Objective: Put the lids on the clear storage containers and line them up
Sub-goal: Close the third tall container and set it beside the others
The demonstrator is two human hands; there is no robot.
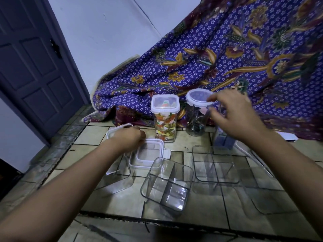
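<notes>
My right hand (232,114) is at the rim of the round lid (197,97) on a tall round clear container (195,123), fingers pinching its right edge. My left hand (130,137) grips the far edge of a square white-rimmed lid (148,154) lying on the tiled surface. A tall square container (165,119) full of colourful pieces stands lidded at the back. Three open clear containers stand in front: a divided one (167,184) in the middle, another (215,165) to its right, and one (115,180) under my left forearm.
Another lid (113,131) lies behind my left hand. A purple patterned cloth (227,58) hangs behind the containers. A dark door (29,67) is at the left. The tiled surface (122,203) ends at a front edge below the containers. A further clear container (272,198) sits at far right.
</notes>
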